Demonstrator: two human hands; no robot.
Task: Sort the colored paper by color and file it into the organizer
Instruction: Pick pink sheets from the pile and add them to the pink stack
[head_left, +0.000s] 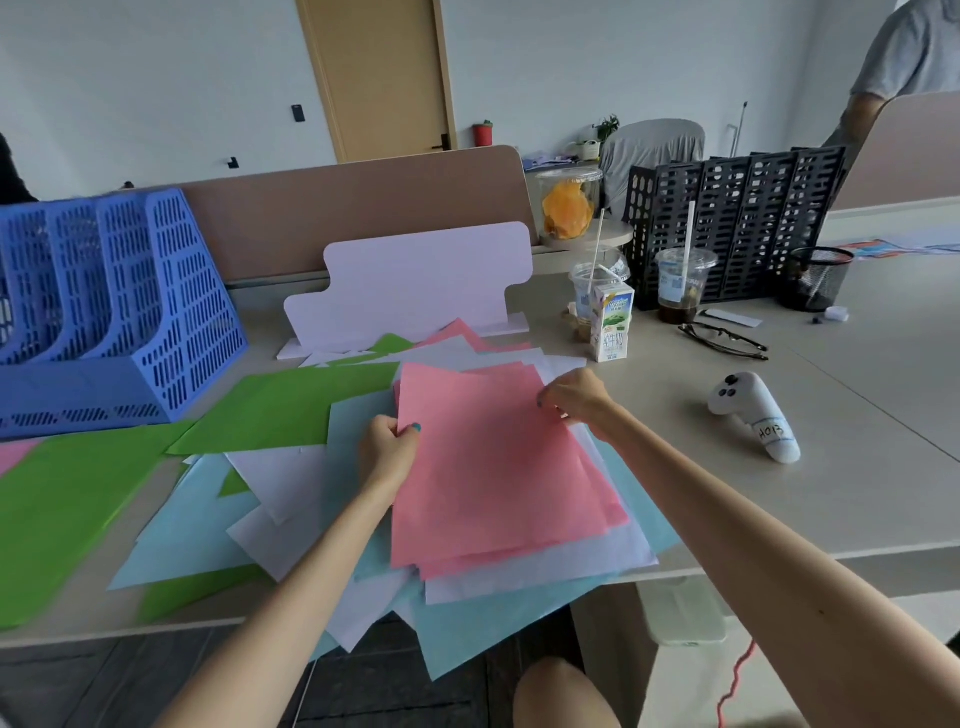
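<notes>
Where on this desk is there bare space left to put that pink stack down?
Bare table lies right of the white controller, and a smaller patch sits between it, the glasses and the milk carton. Left of that, loose paper covers the table up to the blue organizer.

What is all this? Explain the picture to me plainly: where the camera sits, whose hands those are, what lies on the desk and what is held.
There is no machine here: a person works with bare hands. The single picture comes from a wide-angle camera worn on that person's head, looking forward and down. The left hand and right hand each pinch an edge of a stack of pink paper sheets. Under it, loose green sheets, pale blue sheets and white sheets lie mixed on the beige desk. A blue perforated plastic file organizer stands at the far left. To the right are a small milk carton, a white handheld controller and a black perforated organizer.
</notes>
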